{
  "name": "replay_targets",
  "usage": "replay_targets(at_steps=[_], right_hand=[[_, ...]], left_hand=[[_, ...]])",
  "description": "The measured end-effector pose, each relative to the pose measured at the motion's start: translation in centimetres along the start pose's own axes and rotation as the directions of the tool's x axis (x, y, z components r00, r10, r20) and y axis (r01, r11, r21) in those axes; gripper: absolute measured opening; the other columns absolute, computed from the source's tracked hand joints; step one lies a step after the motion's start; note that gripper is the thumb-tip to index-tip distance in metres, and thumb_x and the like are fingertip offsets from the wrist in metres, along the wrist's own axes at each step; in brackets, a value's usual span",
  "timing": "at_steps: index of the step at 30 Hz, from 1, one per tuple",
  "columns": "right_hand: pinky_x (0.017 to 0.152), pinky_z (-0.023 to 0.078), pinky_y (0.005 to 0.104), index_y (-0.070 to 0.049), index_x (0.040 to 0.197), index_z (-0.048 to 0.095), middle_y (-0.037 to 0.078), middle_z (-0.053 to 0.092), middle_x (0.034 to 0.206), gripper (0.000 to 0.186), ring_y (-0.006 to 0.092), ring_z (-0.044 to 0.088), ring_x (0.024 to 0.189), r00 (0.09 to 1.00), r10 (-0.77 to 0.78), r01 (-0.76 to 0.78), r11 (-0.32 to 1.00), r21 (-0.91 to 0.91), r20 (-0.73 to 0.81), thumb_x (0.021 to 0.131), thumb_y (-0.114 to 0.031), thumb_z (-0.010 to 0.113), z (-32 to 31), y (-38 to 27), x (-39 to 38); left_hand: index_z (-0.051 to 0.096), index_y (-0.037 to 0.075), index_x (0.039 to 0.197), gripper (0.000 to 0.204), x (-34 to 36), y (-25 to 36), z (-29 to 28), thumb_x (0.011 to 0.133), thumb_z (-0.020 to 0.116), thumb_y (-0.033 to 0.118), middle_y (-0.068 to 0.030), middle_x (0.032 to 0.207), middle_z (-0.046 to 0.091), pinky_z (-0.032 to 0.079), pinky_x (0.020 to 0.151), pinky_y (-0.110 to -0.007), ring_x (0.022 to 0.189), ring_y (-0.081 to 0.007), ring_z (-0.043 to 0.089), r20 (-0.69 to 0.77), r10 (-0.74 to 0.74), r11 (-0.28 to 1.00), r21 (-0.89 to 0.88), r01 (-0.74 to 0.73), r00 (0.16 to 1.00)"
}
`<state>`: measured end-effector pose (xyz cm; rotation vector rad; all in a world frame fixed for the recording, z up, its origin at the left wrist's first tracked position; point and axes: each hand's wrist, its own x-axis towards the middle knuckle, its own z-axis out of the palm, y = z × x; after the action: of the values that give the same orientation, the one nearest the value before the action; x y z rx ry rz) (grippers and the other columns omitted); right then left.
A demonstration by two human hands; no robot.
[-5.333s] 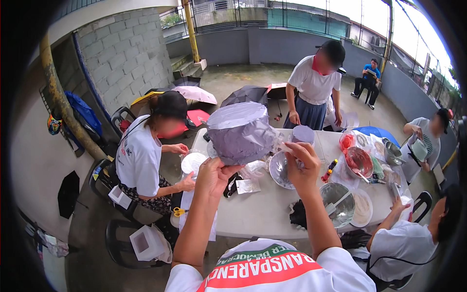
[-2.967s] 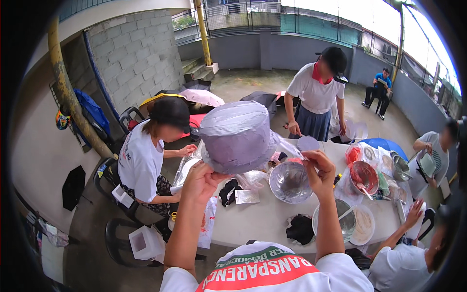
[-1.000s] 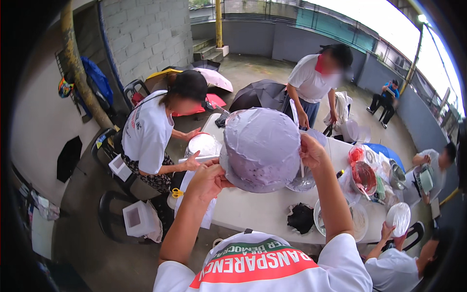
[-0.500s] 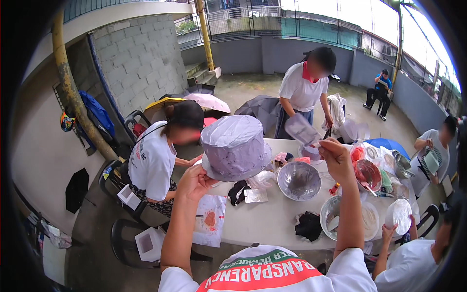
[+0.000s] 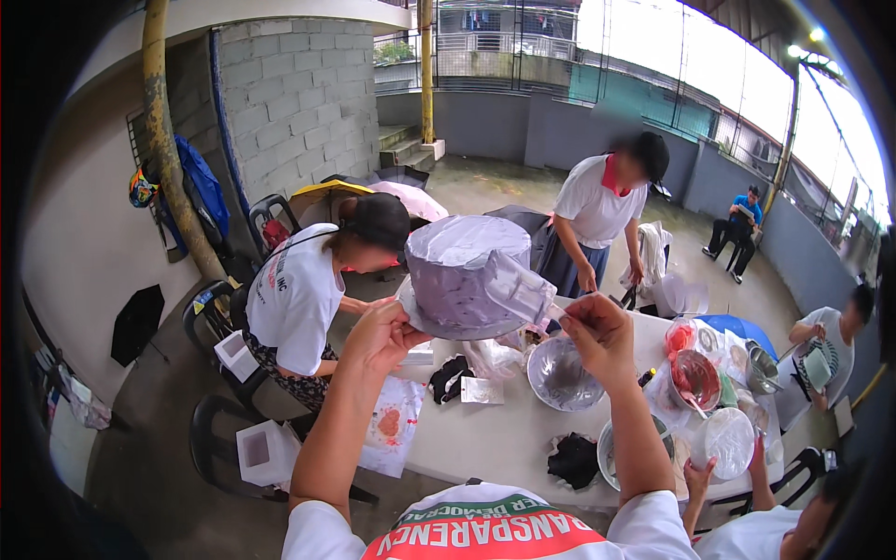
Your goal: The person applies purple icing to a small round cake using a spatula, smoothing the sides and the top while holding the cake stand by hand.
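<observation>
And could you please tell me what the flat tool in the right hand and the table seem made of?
The flat tool looks like glossy clear plastic: it is see-through with bright glints. The table is probably moulded plastic, fairly matte, judging by its smooth white top.

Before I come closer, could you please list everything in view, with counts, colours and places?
table: one, white, centre
chairs: several, dark, around the table
boxes: two, white, on chairs at left
lilac cake: one, lilac, held above the table
cake board: one, pale, under the cake
clear flat tool: one, transparent, cake's right side
bowls: at least four, mostly silvery, on the table
cloths: two, black, on the table
stained sheet: one, white and red, table's near-left edge
umbrellas: several, mixed colours, beyond and beside the table
other people: five, mostly light tops, around the yard
left fingers: one set, bare, at the board's left edge
right fingers: one set, bare, on the tool's handle
</observation>
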<state>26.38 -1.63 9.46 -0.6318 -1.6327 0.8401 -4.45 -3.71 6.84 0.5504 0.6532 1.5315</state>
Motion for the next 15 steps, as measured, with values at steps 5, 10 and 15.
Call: replay_targets(at_steps=[5, 10, 15], right_hand=[[0.058, 0.044, 0.0190, 0.003, 0.080, 0.057, 0.002, 0.060, 0.067, 0.006, 0.0044, 0.054, 0.063, 1.000, 0.002, -0.003, 0.998, -0.064, -0.020, 0.078, 0.005, 0.062, 0.3, 0.0, 0.1], [0.055, 0.042, 0.0199, 0.002, 0.077, 0.057, 0.004, 0.060, 0.068, 0.007, 0.0054, 0.055, 0.061, 0.992, -0.103, 0.084, 0.971, -0.226, -0.077, 0.075, 0.005, 0.064, -0.8, -0.6, -0.9], [0.053, 0.041, 0.0205, 0.001, 0.077, 0.057, 0.005, 0.059, 0.068, 0.008, 0.0076, 0.056, 0.059, 0.986, -0.167, 0.156, 0.946, -0.284, -0.015, 0.074, 0.005, 0.064, 1.0, -2.7, 0.4]], left_hand=[[0.053, -0.004, 0.080, 0.011, -0.3, 0.5, 0.2, 0.077, 0.042, -0.004, -0.0179, 0.083, 0.062, 0.059, 0.068, -0.050, 0.075, -0.0314, 0.067, -0.025, 0.004, 1.000, 0.011, -0.004, 1.000], [0.053, -0.005, 0.080, 0.012, -0.2, 1.0, -0.4, 0.077, 0.042, -0.004, -0.0184, 0.083, 0.063, 0.059, 0.068, -0.050, 0.076, -0.0317, 0.067, -0.018, 0.013, 1.000, 0.027, -0.012, 1.000], [0.052, -0.003, 0.082, 0.012, -0.3, 0.8, 0.2, 0.077, 0.041, -0.004, -0.0176, 0.082, 0.063, 0.059, 0.070, -0.050, 0.074, -0.0293, 0.067, 0.001, -0.005, 1.000, 0.021, 0.005, 1.000]])
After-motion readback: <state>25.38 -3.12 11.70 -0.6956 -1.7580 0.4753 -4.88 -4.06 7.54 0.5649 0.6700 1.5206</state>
